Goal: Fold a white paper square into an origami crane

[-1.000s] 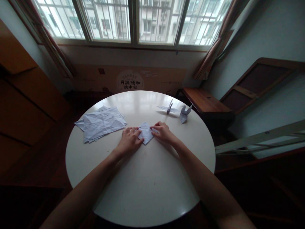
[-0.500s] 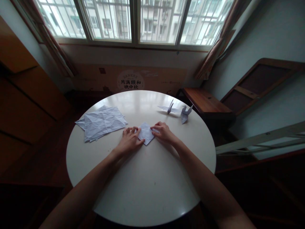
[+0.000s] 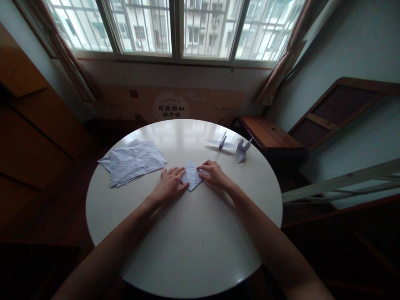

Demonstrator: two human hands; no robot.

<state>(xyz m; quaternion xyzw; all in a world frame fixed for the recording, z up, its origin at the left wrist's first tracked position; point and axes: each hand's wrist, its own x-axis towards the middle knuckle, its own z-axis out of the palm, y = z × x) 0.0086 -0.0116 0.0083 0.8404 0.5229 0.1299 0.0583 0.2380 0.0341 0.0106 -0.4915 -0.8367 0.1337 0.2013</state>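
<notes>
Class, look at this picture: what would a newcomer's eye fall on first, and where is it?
First, the bright window across the top. Then the round white table, where the left hand and right hand touch a small folded paper near the middle. Two paper birds sit toward the table's far right, creased sheets toward its left.

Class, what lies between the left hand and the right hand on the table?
In the head view, the paper lies between the left hand and the right hand, both touching it.
</notes>
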